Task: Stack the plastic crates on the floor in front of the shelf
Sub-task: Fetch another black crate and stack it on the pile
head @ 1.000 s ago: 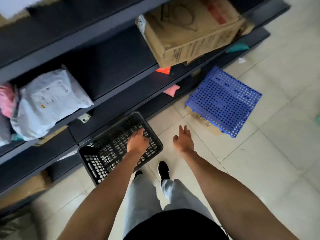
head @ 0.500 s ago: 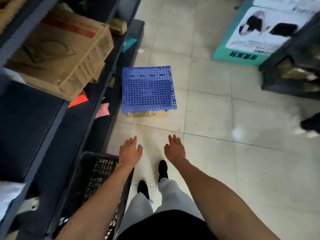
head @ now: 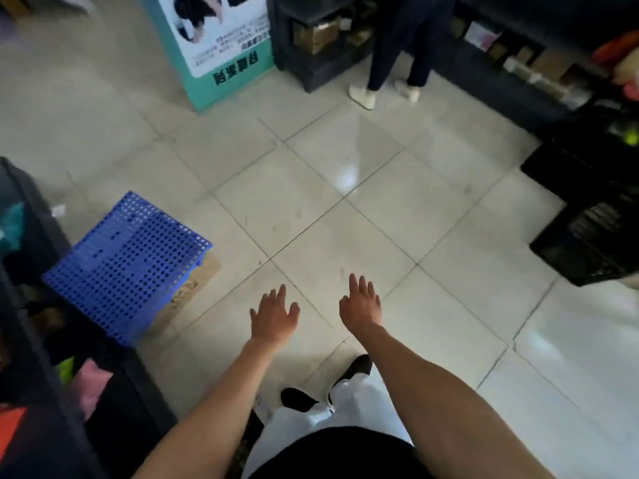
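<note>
i judge the step in hand to be the walk to fetch a crate, with nothing picked up yet. the blue perforated plastic crate lies on the pale tiled floor, apparently bottom up, on a flat piece of brown cardboard and just beside the dark metal shelf, which runs along the far-left side of it. the black mesh plastic crates sit well apart from the blue crate, across the aisle to its right; they are dark and blurred, so i cannot tell how many there are or whether they already nest. to do this well i would take a black crate by two opposite rims, one in each of the hands, carry it level and low, and set it down square with the blue crate so the corners line up and the stack does not lean out from the shelf. i would also check which way up the blue crate lies before anything goes on it. both hands are released and carry nothing: the left hand hangs palm down with its fingers spread, near the right side of the blue crate but not touching it. the right hand is further right again, fingers straight and close together, over bare tile. another person's legs stand well beyond the blue crate, so i would keep the carry path clear of them.
</note>
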`<state>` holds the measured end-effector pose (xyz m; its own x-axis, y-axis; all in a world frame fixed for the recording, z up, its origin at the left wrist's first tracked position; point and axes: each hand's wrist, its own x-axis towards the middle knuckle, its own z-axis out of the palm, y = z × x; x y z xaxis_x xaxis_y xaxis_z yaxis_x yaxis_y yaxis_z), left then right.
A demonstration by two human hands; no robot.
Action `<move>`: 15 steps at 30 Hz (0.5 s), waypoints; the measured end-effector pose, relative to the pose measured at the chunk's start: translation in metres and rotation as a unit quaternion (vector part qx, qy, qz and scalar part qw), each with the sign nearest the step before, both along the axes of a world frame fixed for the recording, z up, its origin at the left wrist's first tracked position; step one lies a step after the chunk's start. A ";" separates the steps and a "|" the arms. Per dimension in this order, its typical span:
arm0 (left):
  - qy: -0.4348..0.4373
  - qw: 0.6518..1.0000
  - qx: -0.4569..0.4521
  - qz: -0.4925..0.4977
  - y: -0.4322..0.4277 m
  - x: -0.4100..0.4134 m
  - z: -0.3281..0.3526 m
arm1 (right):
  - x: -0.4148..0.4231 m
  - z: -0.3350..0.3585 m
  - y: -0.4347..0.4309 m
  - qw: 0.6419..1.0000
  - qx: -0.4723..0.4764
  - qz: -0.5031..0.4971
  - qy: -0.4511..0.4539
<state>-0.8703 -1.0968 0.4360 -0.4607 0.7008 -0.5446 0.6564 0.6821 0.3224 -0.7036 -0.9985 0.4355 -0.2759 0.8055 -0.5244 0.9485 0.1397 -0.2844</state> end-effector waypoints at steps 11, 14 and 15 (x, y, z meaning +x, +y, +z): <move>0.017 0.958 0.039 -0.282 0.179 0.149 0.008 | 0.187 0.005 0.070 0.964 0.031 -0.266 0.004; 0.005 0.947 0.031 -0.319 0.207 0.172 0.011 | 0.220 0.005 0.086 0.947 0.022 -0.320 0.008; 0.010 0.943 0.028 -0.331 0.217 0.176 0.011 | 0.227 0.004 0.092 0.943 0.026 -0.333 0.005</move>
